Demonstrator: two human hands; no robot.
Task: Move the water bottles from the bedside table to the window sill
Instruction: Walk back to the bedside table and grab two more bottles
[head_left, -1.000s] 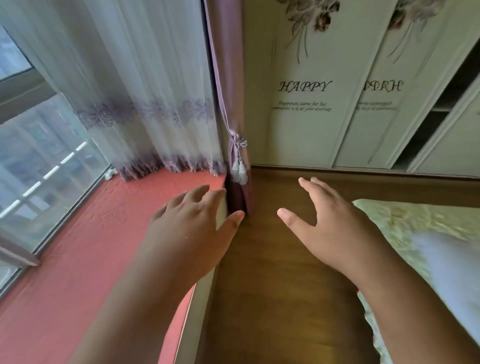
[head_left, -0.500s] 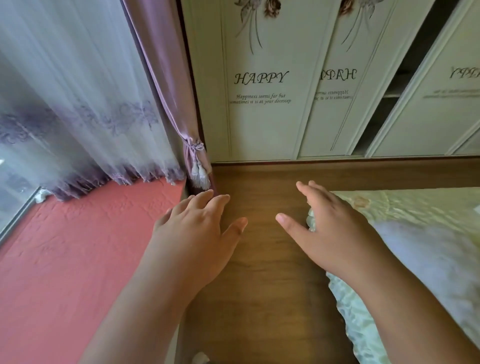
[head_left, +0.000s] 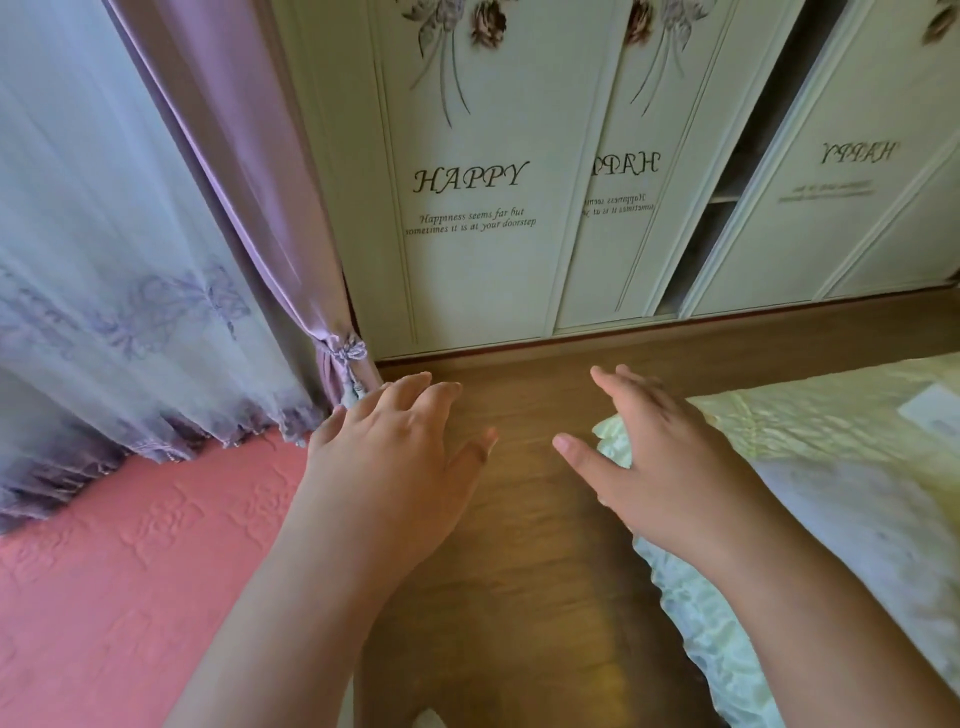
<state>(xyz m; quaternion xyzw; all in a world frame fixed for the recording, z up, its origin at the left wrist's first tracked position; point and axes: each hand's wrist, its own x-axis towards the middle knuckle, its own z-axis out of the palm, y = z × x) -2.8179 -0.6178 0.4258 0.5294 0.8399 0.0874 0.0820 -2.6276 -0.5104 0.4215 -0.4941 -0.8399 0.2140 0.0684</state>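
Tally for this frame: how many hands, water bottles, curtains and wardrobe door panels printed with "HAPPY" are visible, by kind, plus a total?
Hands: 2, left hand and right hand, both holding nothing.
Water bottles: 0 visible.
Curtains: 2, sheer curtain and purple drape.
HAPPY door panels: 3, at.
Total: 7

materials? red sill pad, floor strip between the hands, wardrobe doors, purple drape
Red sill pad: looks like quilted fabric, matte, with embossed flower stitching. Floor strip: wood or wood-look laminate, with brown grain and a soft sheen; can't tell which. Wardrobe doors: cream painted or laminated panels, smooth, with printed flowers and "HAPPY" lettering. Purple drape: satin-like cloth, glossy folds, gathered by a tie.
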